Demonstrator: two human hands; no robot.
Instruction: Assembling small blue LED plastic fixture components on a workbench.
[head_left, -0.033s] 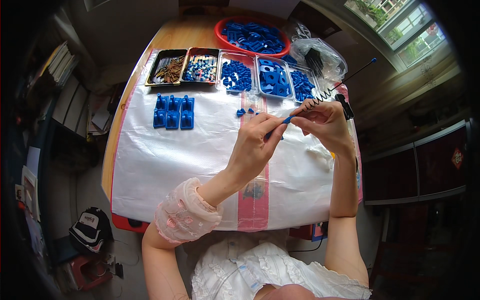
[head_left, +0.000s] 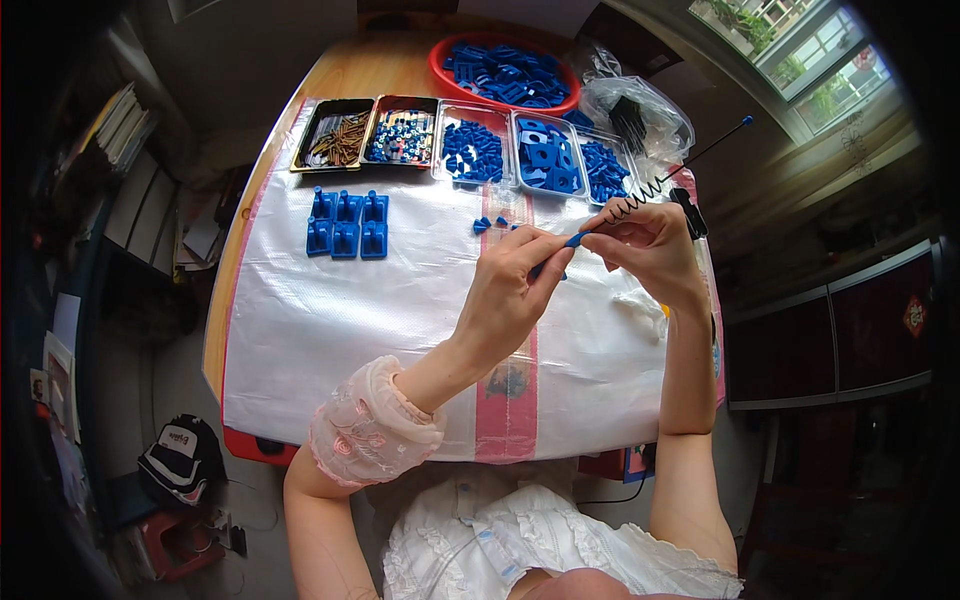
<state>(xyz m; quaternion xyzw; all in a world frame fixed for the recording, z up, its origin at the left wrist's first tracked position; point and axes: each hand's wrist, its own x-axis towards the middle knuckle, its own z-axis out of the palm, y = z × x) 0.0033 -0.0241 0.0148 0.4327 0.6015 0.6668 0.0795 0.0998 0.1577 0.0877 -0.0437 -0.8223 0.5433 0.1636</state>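
Observation:
Both my hands meet above the right half of the table. My left hand [head_left: 512,290] is closed, gripping a blue plastic part that shows only in bits between and below its fingers. Pinched between the fingertips of both hands is a small blue plastic piece [head_left: 575,240]. My right hand [head_left: 652,250] is closed on its other side. From behind the right hand a thin black coiled wire [head_left: 637,198] runs up and right, ending in a small blue tip; whether the fingers hold it is hidden. Two small blue pieces [head_left: 482,225] lie just beyond the left hand.
Several assembled blue hook-like parts [head_left: 345,238] stand in two rows at left. Behind is a row of trays: screws [head_left: 345,135], small metal bits [head_left: 400,135], blue parts [head_left: 548,155]. A red basin [head_left: 435,75] of blue parts and a clear plastic bag [head_left: 660,105] stand farther back.

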